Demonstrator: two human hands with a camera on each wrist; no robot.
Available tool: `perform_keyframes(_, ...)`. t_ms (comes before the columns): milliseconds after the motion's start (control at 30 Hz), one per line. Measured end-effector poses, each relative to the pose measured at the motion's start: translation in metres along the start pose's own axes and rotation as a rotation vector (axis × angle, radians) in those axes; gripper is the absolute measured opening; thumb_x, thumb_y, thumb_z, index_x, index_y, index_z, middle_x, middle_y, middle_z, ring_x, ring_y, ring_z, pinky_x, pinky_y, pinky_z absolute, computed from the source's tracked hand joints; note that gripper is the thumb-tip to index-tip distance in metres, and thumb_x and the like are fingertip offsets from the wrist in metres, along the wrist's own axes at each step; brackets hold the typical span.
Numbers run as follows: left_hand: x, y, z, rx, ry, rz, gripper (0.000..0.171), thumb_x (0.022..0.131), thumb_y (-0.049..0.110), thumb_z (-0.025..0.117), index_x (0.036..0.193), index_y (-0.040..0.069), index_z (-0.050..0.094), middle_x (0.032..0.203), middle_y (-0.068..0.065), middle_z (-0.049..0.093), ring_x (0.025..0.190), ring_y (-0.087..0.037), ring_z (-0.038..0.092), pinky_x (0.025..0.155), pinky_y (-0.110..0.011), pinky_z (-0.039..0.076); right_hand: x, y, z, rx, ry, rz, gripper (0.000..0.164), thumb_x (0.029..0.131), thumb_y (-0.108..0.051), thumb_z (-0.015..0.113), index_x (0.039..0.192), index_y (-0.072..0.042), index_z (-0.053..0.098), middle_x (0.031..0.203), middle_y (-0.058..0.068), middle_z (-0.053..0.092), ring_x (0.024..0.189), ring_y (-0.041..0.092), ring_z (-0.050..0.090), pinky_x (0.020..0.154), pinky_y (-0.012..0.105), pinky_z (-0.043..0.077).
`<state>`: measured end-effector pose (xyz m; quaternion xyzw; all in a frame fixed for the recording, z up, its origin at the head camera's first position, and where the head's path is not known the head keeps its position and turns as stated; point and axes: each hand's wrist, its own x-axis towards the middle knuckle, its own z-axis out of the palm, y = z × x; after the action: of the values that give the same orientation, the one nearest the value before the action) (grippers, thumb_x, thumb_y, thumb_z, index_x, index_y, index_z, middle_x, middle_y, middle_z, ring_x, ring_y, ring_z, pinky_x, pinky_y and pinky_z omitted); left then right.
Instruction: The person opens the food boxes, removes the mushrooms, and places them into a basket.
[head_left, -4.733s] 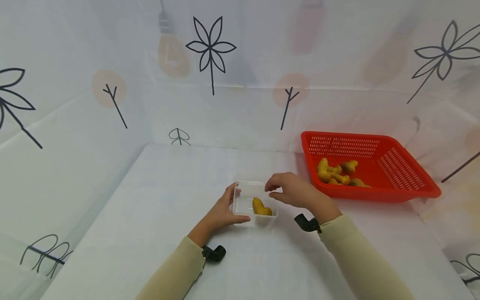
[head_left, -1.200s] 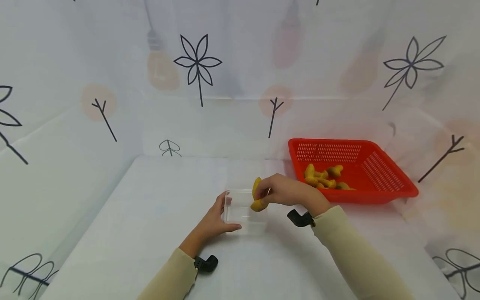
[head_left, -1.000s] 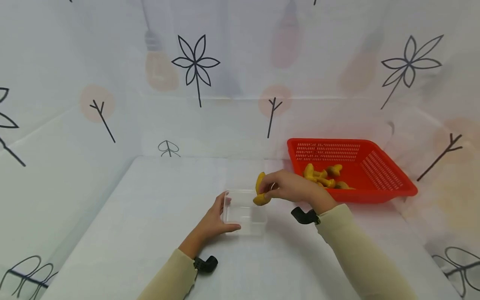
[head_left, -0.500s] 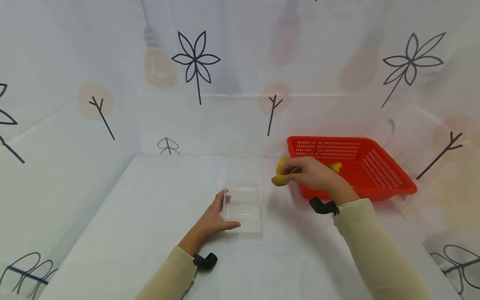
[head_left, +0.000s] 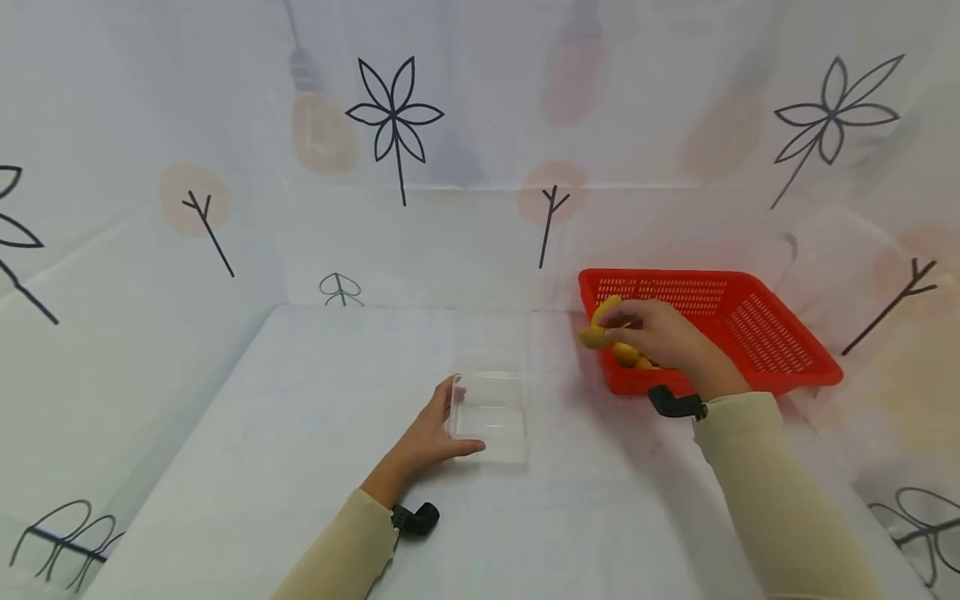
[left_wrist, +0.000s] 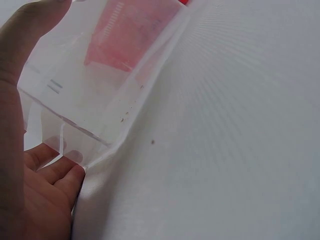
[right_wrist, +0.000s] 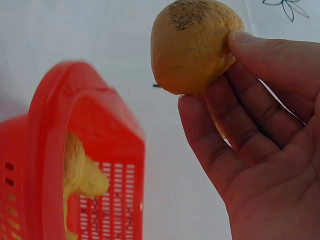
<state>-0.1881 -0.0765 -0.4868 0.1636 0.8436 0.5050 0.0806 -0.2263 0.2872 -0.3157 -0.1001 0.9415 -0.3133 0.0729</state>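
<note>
In the head view my right hand (head_left: 654, 332) pinches a yellow mushroom (head_left: 594, 337) over the left end of a red basket (head_left: 787, 379). Close up in the right wrist view, the held mushroom (right_wrist: 192, 50) shows a round cap with brown specks, thumb on one side and fingertips on the other. Several more yellow mushrooms (head_left: 627, 356) lie in the basket, partly hidden by that hand. My left hand (head_left: 424, 437) grips the left side of a clear plastic box (head_left: 489, 417) on the table, thumb along its front. No mushroom shows inside the box.
A white cloth covers the table (head_left: 300, 500) and the wall (head_left: 465, 242) behind, printed with dark flower drawings. The basket stands at the back right, near the wall. Small brown crumbs (left_wrist: 125, 116) show at the box in the left wrist view.
A mushroom lay in the box earlier; my right hand took it out and carried it right, from above the box to over the basket. The left hand keeps its grip on the box.
</note>
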Motion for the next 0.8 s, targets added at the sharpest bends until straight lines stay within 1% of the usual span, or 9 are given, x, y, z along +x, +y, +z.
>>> perform_keyframes(100,0.0,0.002,0.0,-0.011,-0.001,0.004,0.114,0.067,0.038,0.088,0.153,0.029,0.014,0.154,-0.008,0.035,0.143,-0.03,0.036,0.116,-0.051,0.033,-0.001,0.007,-0.005,-0.02,0.025,0.011,0.026,0.092,-0.034,0.066,0.115,-0.023,0.065,0.12,0.007,0.061,0.109,0.031,0.053,0.083,0.039,0.056)
perform_keyframes(167,-0.001,0.003,0.0,-0.015,0.0,-0.001,0.114,0.067,0.037,0.088,0.153,0.029,0.014,0.155,-0.008,0.035,0.143,-0.029,0.036,0.116,-0.051,0.033,0.0,0.013,-0.007,-0.034,0.045,0.015,0.026,0.093,-0.033,0.065,0.116,-0.023,0.064,0.121,0.007,0.061,0.111,0.031,0.052,0.087,0.043,0.055)
perform_keyframes(233,-0.001,0.002,0.0,-0.015,0.001,-0.003,0.114,0.067,0.037,0.088,0.153,0.028,0.014,0.155,-0.008,0.034,0.143,-0.03,0.035,0.116,-0.051,0.033,0.0,0.018,-0.01,-0.039,0.052,0.02,0.029,0.092,-0.036,0.065,0.118,-0.023,0.063,0.122,0.007,0.061,0.113,0.031,0.051,0.09,0.046,0.053)
perform_keyframes(433,0.0,0.002,0.0,-0.004,-0.005,-0.001,0.115,0.067,0.038,0.088,0.153,0.026,0.013,0.154,-0.009,0.035,0.143,-0.03,0.035,0.116,-0.051,0.033,-0.001,0.033,-0.016,-0.024,0.064,0.048,0.032,0.093,-0.038,0.064,0.121,-0.023,0.061,0.126,0.008,0.058,0.116,0.032,0.047,0.086,0.041,0.053)
perform_keyframes(567,0.001,0.001,-0.001,0.002,-0.005,0.004,0.115,0.067,0.04,0.088,0.153,0.027,0.013,0.154,-0.007,0.035,0.142,-0.029,0.036,0.115,-0.051,0.034,0.0,0.043,-0.021,-0.025,0.086,0.056,0.035,0.093,-0.042,0.062,0.122,-0.021,0.061,0.127,0.011,0.059,0.116,0.033,0.048,0.086,0.042,0.054)
perform_keyframes(700,0.0,0.001,-0.001,0.004,-0.003,0.004,0.115,0.066,0.04,0.088,0.153,0.029,0.014,0.154,-0.004,0.035,0.142,-0.028,0.038,0.114,-0.052,0.035,0.0,0.054,-0.024,-0.035,0.109,0.067,0.038,0.093,-0.044,0.06,0.122,-0.02,0.061,0.124,0.012,0.06,0.113,0.032,0.051,0.089,0.046,0.053)
perform_keyframes(800,0.001,0.001,-0.001,0.004,-0.003,0.008,0.114,0.066,0.04,0.088,0.153,0.029,0.014,0.154,-0.004,0.035,0.142,-0.028,0.038,0.115,-0.052,0.035,-0.001,0.064,-0.026,-0.026,0.112,0.106,0.041,0.093,-0.047,0.059,0.125,-0.021,0.06,0.127,0.012,0.057,0.116,0.033,0.049,0.094,0.051,0.051)
